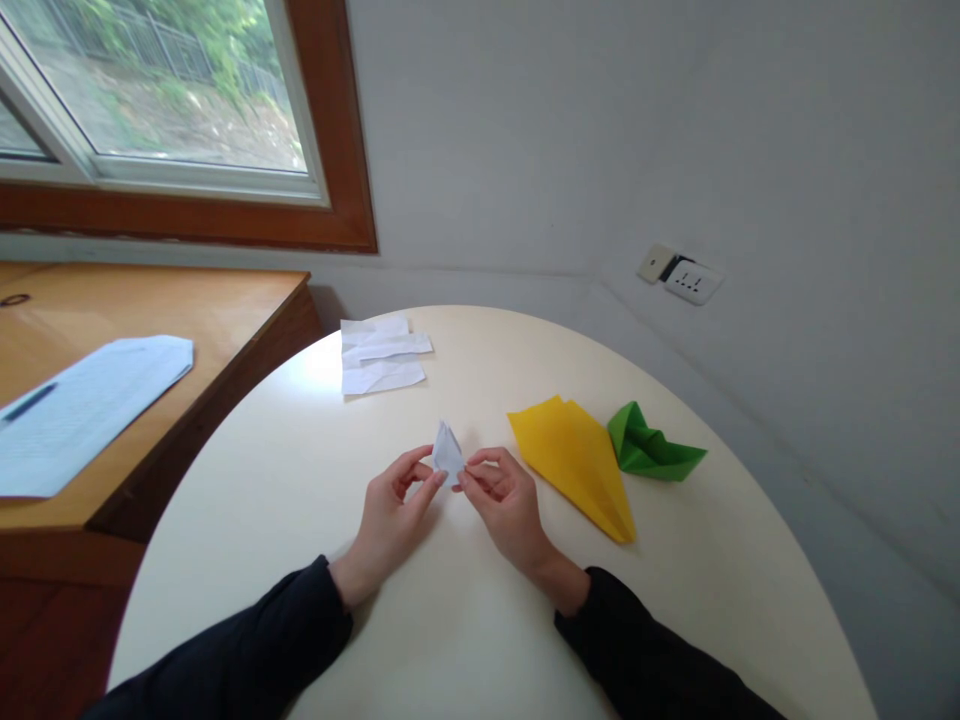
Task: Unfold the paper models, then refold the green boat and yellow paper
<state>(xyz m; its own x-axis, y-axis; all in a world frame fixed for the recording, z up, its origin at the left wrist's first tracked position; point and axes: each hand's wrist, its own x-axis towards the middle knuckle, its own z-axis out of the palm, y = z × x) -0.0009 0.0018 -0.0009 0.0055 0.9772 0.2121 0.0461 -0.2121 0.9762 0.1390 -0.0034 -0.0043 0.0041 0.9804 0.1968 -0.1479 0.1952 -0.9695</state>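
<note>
A small folded white paper piece (448, 452) is pinched between both of my hands, just above the round cream table (300, 480). My left hand (394, 510) grips its left side with thumb and fingers. My right hand (504, 500) grips its right edge. Both sleeves are dark. To the right of my right hand lies a yellow folded paper plane (577, 460), and beside it a green folded paper shape (651, 448).
White paper scraps (381, 355) lie at the table's far side. A wooden desk (135, 310) with a lined sheet (82, 405) stands to the left under a window (150, 90). A wall socket (690, 278) sits at the right.
</note>
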